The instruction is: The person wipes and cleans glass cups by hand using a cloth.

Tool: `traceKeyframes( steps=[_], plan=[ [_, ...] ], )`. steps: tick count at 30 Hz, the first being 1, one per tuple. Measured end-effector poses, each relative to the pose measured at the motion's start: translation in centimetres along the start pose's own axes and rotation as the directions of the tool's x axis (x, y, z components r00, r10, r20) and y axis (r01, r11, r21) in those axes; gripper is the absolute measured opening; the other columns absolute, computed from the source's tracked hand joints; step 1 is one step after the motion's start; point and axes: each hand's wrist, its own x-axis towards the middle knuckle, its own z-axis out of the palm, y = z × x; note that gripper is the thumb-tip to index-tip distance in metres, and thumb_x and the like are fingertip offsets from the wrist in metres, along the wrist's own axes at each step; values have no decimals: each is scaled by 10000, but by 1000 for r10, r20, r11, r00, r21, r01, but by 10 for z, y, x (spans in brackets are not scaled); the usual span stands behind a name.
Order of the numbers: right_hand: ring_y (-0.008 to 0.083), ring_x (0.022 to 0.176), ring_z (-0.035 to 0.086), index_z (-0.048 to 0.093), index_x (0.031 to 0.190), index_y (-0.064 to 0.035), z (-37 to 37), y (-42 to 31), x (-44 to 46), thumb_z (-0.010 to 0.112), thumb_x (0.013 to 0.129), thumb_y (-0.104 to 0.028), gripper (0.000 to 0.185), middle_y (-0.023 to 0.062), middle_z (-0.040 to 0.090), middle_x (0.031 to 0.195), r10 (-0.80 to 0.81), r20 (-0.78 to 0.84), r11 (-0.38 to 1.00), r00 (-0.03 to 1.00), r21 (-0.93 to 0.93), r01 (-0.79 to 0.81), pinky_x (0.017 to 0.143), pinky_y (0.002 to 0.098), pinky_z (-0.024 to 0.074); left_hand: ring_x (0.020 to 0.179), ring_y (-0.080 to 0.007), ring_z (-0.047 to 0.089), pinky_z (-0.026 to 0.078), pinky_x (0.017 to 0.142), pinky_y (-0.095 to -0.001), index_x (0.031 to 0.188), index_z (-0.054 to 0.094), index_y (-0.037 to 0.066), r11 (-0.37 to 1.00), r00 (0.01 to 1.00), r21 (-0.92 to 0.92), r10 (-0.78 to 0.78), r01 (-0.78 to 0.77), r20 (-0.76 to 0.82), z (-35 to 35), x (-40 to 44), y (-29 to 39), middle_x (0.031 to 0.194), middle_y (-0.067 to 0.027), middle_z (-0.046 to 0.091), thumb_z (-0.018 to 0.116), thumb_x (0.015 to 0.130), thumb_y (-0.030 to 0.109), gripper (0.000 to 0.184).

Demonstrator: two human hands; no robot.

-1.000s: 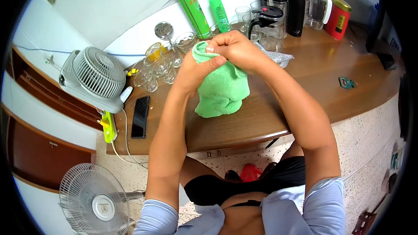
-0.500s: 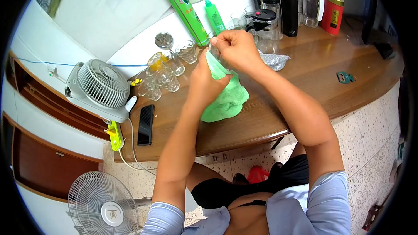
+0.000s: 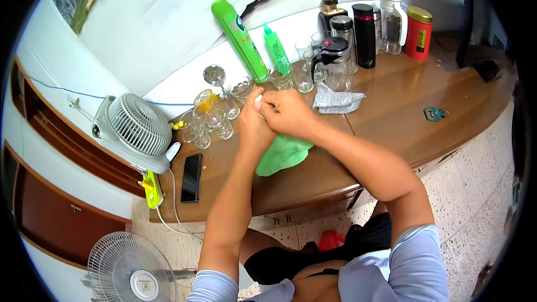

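My left hand (image 3: 255, 122) is wrapped round the upper part of a green cloth (image 3: 284, 155), which hangs down below both hands over the wooden table. My right hand (image 3: 284, 111) is closed against the left one, its fingers pinching at the top of the cloth. Most of the bunched cloth is hidden behind my hands, and whether anything is inside it does not show. Just beyond my hands are a clear glass (image 3: 281, 76) and another glass (image 3: 240, 87). A folded silvery cloth (image 3: 338, 100) lies to the right of them.
Glasses (image 3: 210, 117) and a small fan (image 3: 140, 126) are at the left, with a phone (image 3: 191, 178) nearer. Green spray can (image 3: 240, 39), green bottle (image 3: 276, 49), black-lidded pot (image 3: 335, 61), black flask (image 3: 364, 36), pitcher (image 3: 391, 25) and red tin (image 3: 418, 33) line the back.
The view has tilted up, showing more wall. My right hand has come down from the cloth's raised top edge against my left hand, and the cloth is more bunched and hidden between them.
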Motion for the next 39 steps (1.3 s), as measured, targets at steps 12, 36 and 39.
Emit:
traceKeyframes(
  steps=[12,36,39],
  plan=[
    [295,696,707,802,970,-30,-5,8,5,740,947,-449,424,212,718,773,30,-25,999,999,41,-29,678,412,547,1195,-259,642,483,1056,-383,1371,597,-18,800,931,-478,-297,363,210,5,5,-22,1297,-161,683,497,1118,445,537],
    [61,731,556,721,932,-15,-27,0,15,834,941,-282,291,-20,647,757,-3,-141,957,990,285,44,678,265,482,1276,-251,642,572,1049,-453,1578,381,92,144,766,-756,-205,639,609,0,-2,18,1440,-99,602,544,1046,601,754],
    [75,839,594,721,1020,-25,-29,-1,16,788,978,-255,243,-1,683,871,-28,-100,949,995,310,58,772,269,496,1280,-232,631,559,1068,-428,1568,378,90,153,820,-806,-138,572,555,-1,0,15,1439,-93,590,653,1057,375,647]
  ],
)
